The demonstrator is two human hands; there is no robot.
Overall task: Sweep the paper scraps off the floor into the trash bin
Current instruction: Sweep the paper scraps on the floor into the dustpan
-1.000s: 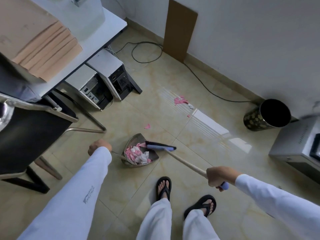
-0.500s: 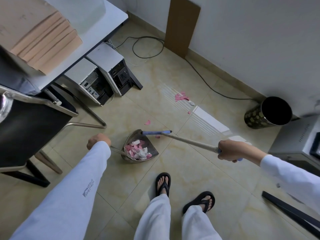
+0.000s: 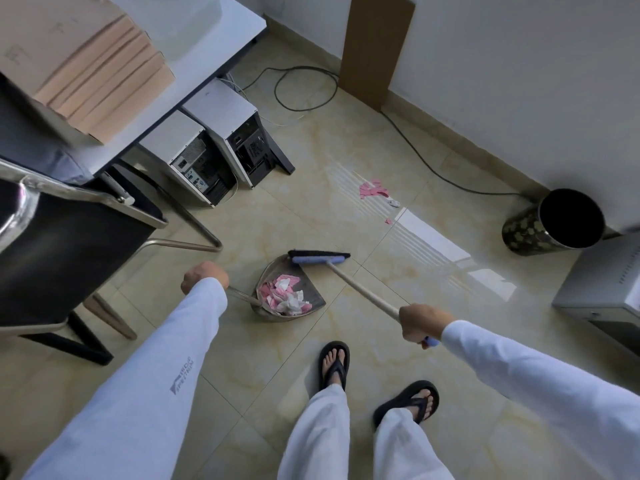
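An office corner: two computer towers (image 3: pixel 221 147) sit under a desk (image 3: pixel 207 64), a chair (image 3: pixel 69 244) alongside, cables (image 3: pixel 304 88) trailing across tile

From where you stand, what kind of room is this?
Probably an office: two computer towers stand by a white desk, with a black chair beside it.

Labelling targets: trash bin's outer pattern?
The trash bin is black with a gold flower-like print; head view.
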